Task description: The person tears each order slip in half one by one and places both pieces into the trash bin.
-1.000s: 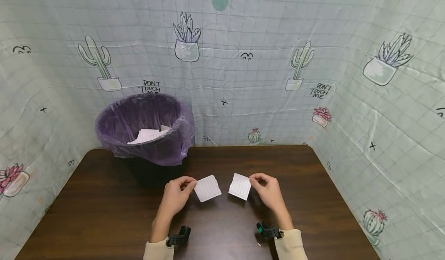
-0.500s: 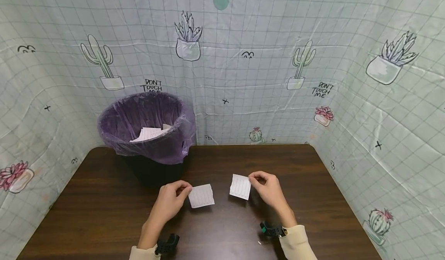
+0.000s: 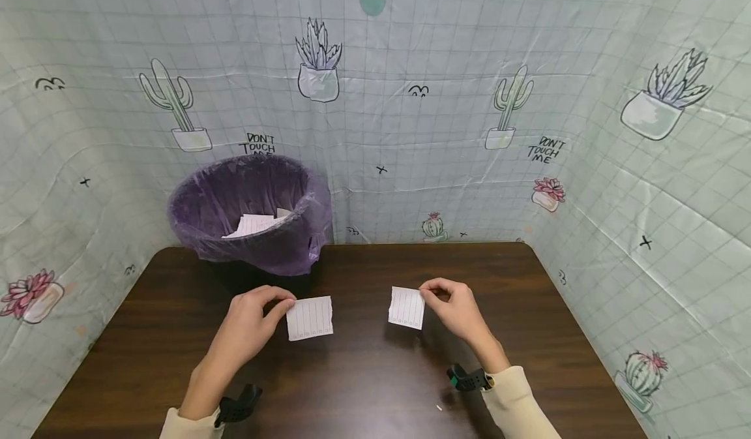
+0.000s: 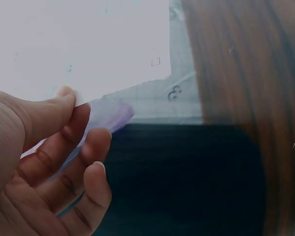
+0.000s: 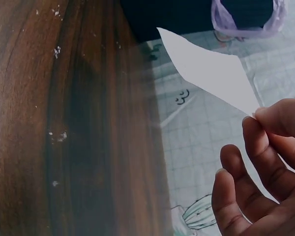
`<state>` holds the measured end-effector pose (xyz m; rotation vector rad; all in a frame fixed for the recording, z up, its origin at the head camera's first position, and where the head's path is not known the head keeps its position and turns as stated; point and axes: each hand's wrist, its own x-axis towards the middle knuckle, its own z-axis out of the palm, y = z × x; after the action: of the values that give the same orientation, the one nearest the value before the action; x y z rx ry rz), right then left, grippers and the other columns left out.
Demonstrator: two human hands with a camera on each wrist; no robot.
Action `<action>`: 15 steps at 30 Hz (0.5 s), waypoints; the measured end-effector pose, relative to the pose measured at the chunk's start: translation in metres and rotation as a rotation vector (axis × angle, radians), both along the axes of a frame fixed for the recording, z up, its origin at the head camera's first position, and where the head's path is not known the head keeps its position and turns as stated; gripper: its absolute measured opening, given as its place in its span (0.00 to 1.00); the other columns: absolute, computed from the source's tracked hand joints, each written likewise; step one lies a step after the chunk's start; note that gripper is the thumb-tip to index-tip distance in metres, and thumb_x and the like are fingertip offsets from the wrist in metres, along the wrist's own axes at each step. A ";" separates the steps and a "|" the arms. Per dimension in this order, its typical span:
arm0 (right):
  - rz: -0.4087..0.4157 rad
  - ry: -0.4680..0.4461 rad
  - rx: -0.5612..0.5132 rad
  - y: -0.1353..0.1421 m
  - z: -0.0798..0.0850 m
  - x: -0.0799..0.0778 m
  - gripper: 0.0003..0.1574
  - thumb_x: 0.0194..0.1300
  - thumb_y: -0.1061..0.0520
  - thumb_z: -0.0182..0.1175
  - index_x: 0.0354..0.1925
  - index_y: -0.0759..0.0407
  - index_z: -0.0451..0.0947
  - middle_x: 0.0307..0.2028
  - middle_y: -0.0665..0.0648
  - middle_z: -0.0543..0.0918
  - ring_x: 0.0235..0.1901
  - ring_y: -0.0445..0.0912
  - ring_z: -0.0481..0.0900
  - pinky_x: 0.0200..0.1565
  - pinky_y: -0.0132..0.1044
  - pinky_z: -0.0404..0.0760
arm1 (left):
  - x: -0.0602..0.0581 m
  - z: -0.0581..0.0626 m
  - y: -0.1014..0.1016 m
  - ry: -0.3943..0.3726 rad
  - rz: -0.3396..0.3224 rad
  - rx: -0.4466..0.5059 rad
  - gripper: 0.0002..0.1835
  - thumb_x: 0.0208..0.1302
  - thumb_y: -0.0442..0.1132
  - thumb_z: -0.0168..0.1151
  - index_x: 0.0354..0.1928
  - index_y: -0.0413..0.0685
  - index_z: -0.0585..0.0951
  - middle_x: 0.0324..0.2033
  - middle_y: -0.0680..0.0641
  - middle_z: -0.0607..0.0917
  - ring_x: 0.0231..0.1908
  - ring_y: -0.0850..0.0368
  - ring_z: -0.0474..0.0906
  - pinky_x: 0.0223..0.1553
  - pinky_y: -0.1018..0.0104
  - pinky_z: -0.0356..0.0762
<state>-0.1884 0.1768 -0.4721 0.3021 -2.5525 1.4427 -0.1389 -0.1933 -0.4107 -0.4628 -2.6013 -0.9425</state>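
My left hand (image 3: 249, 325) pinches a lined piece of paper (image 3: 309, 319) by its upper left corner between thumb and fingertips. It has a ragged right edge and a row of small squares along the bottom. In the left wrist view that paper (image 4: 88, 44) fills the upper left, the thumb on its corner. My right hand (image 3: 459, 308) pinches a similar, narrower piece of paper (image 3: 406, 307) by its upper right corner; its left edge looks torn. The right wrist view shows this paper (image 5: 211, 69) from its plain side. Both pieces hang above the table, well apart.
A dark bin (image 3: 235, 276) with a purple liner (image 3: 281, 256) stands at the table's back left, beyond my left hand. Inside lie lined paper pieces (image 3: 255, 224). A tiny white scrap (image 3: 439, 408) is on the brown table (image 3: 375, 374). A cactus-print curtain (image 3: 381, 126) surrounds the table.
My left hand has moved left with its paper, toward the front of the bin, widening the gap between the pieces. My right hand has shifted only slightly, still holding its paper.
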 end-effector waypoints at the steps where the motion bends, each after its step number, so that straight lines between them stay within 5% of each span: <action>1: -0.002 -0.001 0.000 0.001 0.002 0.000 0.03 0.68 0.63 0.67 0.39 0.60 0.88 0.34 0.55 0.89 0.35 0.40 0.84 0.41 0.31 0.82 | 0.001 0.004 -0.002 0.009 0.000 -0.011 0.04 0.65 0.31 0.70 0.39 0.47 0.89 0.38 0.50 0.90 0.40 0.52 0.87 0.43 0.51 0.84; 15: 0.090 0.010 0.032 -0.009 0.033 -0.013 0.07 0.72 0.58 0.65 0.42 0.59 0.88 0.39 0.57 0.90 0.36 0.43 0.85 0.38 0.33 0.80 | 0.006 0.053 -0.020 0.124 -0.021 -0.138 0.03 0.64 0.32 0.71 0.38 0.47 0.88 0.35 0.51 0.90 0.37 0.54 0.87 0.39 0.53 0.83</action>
<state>-0.2017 0.1679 -0.4387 0.4325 -2.5873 1.4273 -0.1331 -0.2135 -0.3577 -0.5661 -2.5622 -0.7193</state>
